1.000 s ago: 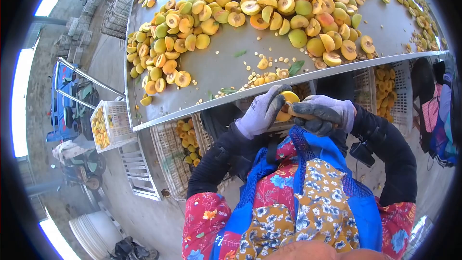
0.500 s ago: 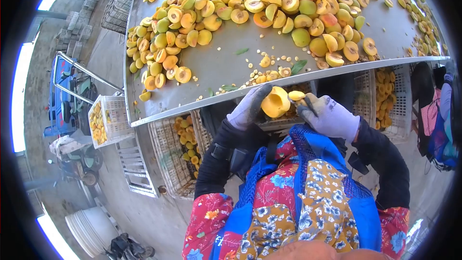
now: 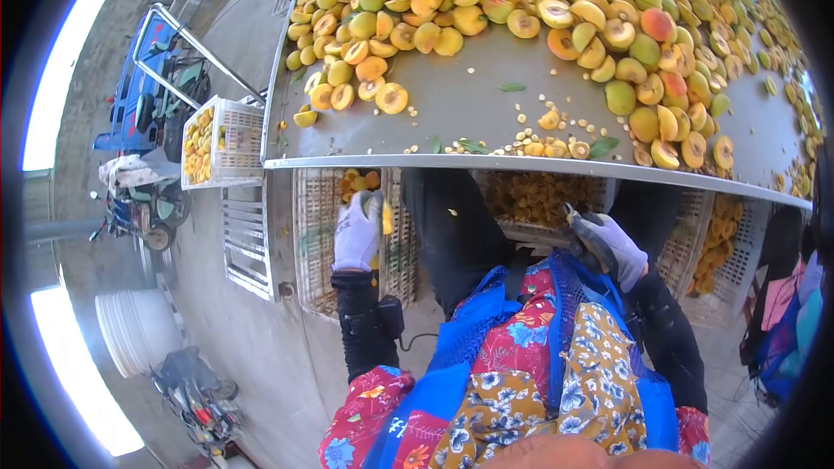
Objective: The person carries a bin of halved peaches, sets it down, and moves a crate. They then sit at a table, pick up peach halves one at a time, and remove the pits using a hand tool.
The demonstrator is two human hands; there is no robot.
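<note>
My left hand [image 3: 358, 233], in a grey-and-white glove, is over the crate [image 3: 313, 278] at the left below the table edge. Its fingers are closed against a yellow peach half [image 3: 387, 218], seen mostly edge-on. Gloved too, my right hand [image 3: 611, 247] is curled in front of my body at the right. A small tool [image 3: 569, 208] with a thin metal tip pokes out from its fingers; the handle is mostly hidden. A small pale piece [image 3: 452, 211] shows against my dark trouser leg.
Halved peaches [image 3: 469, 17] are heaped on the metal table [image 3: 347, 135], with loose pits [image 3: 556, 148] near its front edge. Under it stand a crate of small brown-yellow pieces [image 3: 543, 195] and another crate [image 3: 725, 252]. A filled white crate [image 3: 239, 139] is beside the table's left end.
My left hand has moved left and down from the table edge to the crate, carrying the peach half away from the tool. My right hand has lowered slightly. The view has shifted.
</note>
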